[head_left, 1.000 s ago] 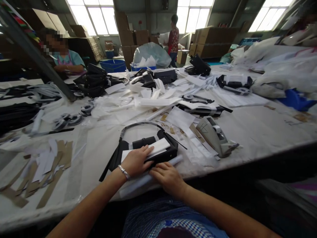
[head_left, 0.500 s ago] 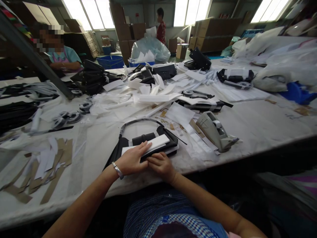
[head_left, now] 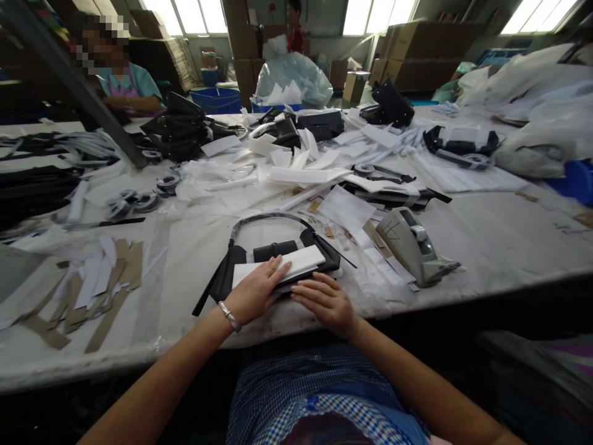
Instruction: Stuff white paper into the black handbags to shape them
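The black bag [head_left: 278, 262] lies flat near the front edge of the worktop [head_left: 486, 241], its looped handle [head_left: 264, 220] arching away from the person, with a white sheet [head_left: 296, 262] laid across its top. The sheet looks loose, so a sideways push from either palm could likely skew it or slide it off the bag, and since the bag sits close to the edge, a pull toward the body might drag it over. The left hand [head_left: 257, 290] rests flat on the sheet, fingers stretched out and only slightly spread, pressing down and gripping nothing. The right hand [head_left: 327, 303] lies just beside it at the bag's near edge, fingers extended and loosely together, touching the edge without closing on it. To the right stands a tape dispenser [head_left: 412, 247]; to the left lie cardboard strips [head_left: 99, 290], well apart from the bag.
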Tool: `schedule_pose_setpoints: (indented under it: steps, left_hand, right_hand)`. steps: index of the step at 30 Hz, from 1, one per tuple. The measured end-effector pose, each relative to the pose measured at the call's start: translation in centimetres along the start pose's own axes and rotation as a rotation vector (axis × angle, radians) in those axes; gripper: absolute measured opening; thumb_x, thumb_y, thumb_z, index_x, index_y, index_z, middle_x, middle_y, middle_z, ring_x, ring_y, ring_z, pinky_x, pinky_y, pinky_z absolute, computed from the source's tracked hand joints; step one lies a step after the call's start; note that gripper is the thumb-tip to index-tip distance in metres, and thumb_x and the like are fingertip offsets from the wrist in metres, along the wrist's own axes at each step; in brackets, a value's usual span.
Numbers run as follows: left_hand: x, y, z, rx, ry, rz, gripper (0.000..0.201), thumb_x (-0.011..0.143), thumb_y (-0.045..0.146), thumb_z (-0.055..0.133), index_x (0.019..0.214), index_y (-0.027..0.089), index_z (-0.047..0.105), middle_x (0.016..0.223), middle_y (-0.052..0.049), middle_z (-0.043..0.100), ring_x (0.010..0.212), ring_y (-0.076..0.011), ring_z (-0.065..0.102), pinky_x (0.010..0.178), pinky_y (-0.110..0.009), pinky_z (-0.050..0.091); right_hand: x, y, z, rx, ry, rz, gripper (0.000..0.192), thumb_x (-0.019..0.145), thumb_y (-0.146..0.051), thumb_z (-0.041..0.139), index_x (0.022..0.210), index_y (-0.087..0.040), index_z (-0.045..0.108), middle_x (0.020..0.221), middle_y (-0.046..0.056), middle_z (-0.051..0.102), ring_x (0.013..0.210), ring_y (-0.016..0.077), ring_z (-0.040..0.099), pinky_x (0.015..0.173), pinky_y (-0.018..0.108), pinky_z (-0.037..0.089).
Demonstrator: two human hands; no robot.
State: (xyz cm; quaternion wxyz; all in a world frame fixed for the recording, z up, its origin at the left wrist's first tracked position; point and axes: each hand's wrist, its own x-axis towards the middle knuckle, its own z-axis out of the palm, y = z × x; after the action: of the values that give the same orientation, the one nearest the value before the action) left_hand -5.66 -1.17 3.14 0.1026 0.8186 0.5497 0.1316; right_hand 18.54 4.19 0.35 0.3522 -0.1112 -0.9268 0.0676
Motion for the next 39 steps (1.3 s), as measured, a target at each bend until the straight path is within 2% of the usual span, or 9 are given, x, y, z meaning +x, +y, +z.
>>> schedule_pose_setpoints:
  steps: [5,10,16,20,23,26,31,35,39]
  left_hand:
    - [-0.2,0.5,1.2,0.144,0.039,0.01,0.066,0.088,0.007,0.05,0.151,0.016,0.032,0.156,-0.021,0.035,0.145,-0.0306,0.033,0.116,-0.049,0.036]
    - [-0.3,1.8,2.0,0.3,0.094,-0.047,0.07,0.084,-0.003,0.04,0.15,0.017,0.034,0.158,-0.02,0.033,0.145,-0.0313,0.033,0.114,-0.049,0.038]
    - [1.5,5.0,2.3,0.375,0.092,-0.211,0.055,0.089,0.03,0.058,0.139,0.011,0.05,0.158,-0.018,0.033,0.14,-0.0436,0.038,0.108,-0.063,0.039]
    - [1.9,5.2,3.6,0.453,0.169,-0.223,0.052,0.094,0.027,0.052,0.145,0.018,0.046,0.152,-0.014,0.044,0.138,-0.0414,0.042,0.107,-0.063,0.039]
    - [1.5,4.7,4.3,0.475,0.22,-0.189,0.054,0.095,0.029,0.051,0.148,0.026,0.042,0.152,-0.011,0.044,0.137,-0.0401,0.044,0.106,-0.06,0.041]
    - [1.2,4.4,4.4,0.49,0.237,-0.173,0.054,0.096,0.03,0.051,0.148,0.026,0.042,0.152,-0.012,0.044,0.136,-0.0402,0.044,0.106,-0.059,0.041]
    - [1.3,4.3,4.5,0.495,0.264,-0.161,0.054,0.096,0.03,0.052,0.148,0.025,0.042,0.153,-0.012,0.043,0.136,-0.0412,0.044,0.106,-0.059,0.042]
    - [1.0,4.0,4.4,0.478,0.296,-0.149,0.055,0.095,0.029,0.055,0.148,0.024,0.043,0.152,-0.012,0.045,0.135,-0.0404,0.046,0.105,-0.058,0.044]
    - [0.2,3.3,3.9,0.464,0.36,-0.13,0.054,0.095,0.031,0.054,0.147,0.023,0.043,0.151,-0.011,0.046,0.135,-0.037,0.047,0.105,-0.053,0.045]
  right_hand:
    - [-0.1,3.5,-1.9,-0.17,-0.17,0.164,0.053,0.098,-0.016,0.054,0.148,-0.029,0.043,0.147,0.003,0.051,0.141,0.0249,0.042,0.12,0.05,0.032]
    - [-1.2,4.9,0.2,-0.139,-0.003,0.195,0.042,0.099,-0.012,0.051,0.135,-0.031,0.06,0.13,-0.001,0.066,0.123,0.0203,0.061,0.108,0.04,0.048]
    - [-1.5,4.5,0.8,-0.122,0.035,0.232,0.04,0.099,-0.014,0.05,0.132,-0.032,0.062,0.129,-0.001,0.067,0.123,0.0199,0.061,0.108,0.04,0.047]
    - [-1.3,4.2,0.0,-0.047,0.03,0.243,0.038,0.099,-0.02,0.054,0.134,-0.03,0.06,0.132,0.001,0.065,0.126,0.0217,0.058,0.112,0.044,0.043]
    - [-2.2,2.9,-0.9,0.068,0.163,0.379,0.037,0.098,-0.02,0.053,0.133,-0.028,0.061,0.133,0.003,0.065,0.131,0.0216,0.054,0.116,0.045,0.038]
    - [-3.8,1.2,-1.4,0.262,0.347,0.753,0.04,0.095,-0.027,0.057,0.135,-0.026,0.059,0.14,0.006,0.059,0.134,0.0235,0.05,0.117,0.045,0.038]
    - [-4.2,-0.1,-1.5,0.935,0.382,1.267,0.074,0.08,-0.037,0.072,0.147,-0.02,0.044,0.15,0.011,0.048,0.138,0.0272,0.046,0.116,0.045,0.038]
    - [-2.0,0.9,-2.7,1.17,0.43,1.439,0.063,0.073,-0.037,0.078,0.132,-0.023,0.06,0.145,0.006,0.054,0.138,0.0266,0.045,0.114,0.041,0.039]
    - [-0.1,1.1,-3.5,1.354,0.332,1.377,0.038,0.073,-0.036,0.077,0.108,-0.021,0.072,0.118,0.005,0.071,0.12,0.0266,0.059,0.103,0.037,0.045]
